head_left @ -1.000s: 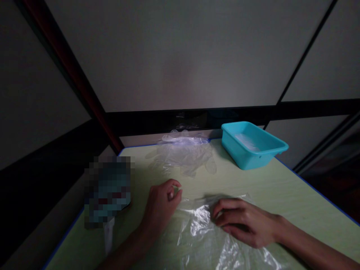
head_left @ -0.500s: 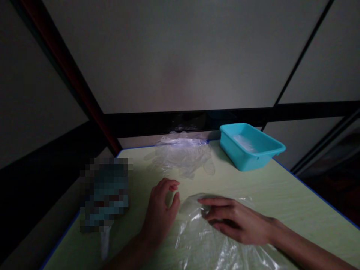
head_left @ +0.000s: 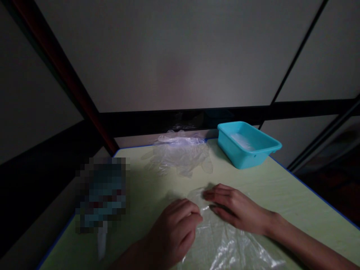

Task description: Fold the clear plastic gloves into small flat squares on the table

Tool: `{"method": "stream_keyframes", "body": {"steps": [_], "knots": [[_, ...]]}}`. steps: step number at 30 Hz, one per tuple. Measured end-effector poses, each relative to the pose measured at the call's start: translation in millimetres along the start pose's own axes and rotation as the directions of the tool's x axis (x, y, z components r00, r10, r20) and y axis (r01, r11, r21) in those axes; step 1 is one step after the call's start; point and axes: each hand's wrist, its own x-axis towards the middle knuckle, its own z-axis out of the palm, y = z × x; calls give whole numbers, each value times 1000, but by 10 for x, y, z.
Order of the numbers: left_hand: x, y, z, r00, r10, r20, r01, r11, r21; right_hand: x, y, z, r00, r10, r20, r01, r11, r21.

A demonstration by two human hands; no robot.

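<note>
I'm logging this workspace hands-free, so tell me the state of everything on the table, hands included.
Left hand: fingers curled closed beside the film; grip on it unclear.
Right hand: fingers loosely bent, thumb apart, over the film.
Clear film: spread out, wrinkled.
Clear plastic gloves: piled, overlapping.
Blue basin: upright, open-topped, with something pale inside.
Pixelated object: state can't be told.

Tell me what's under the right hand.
Clear plastic spreads under the fingers of the right hand, over a pale-green tabletop; what lies further beneath the hand is covered.
</note>
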Motion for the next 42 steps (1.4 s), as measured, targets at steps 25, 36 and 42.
{"method": "stream_keyframes", "body": {"steps": [25, 36, 42], "knots": [[69, 81, 16, 996, -11, 86, 7, 999, 40, -17, -60, 38, 996, 87, -24, -89, 993, -83], [-58, -93, 124, 927, -373, 38, 349, 895, 276, 18, 7, -39, 996, 47, -70, -52, 996, -70], [-104, -79, 172, 913, -389, 123, 315, 864, 393, 65, -145, 75, 1000, -25, -6, 25, 999, -27]]}}
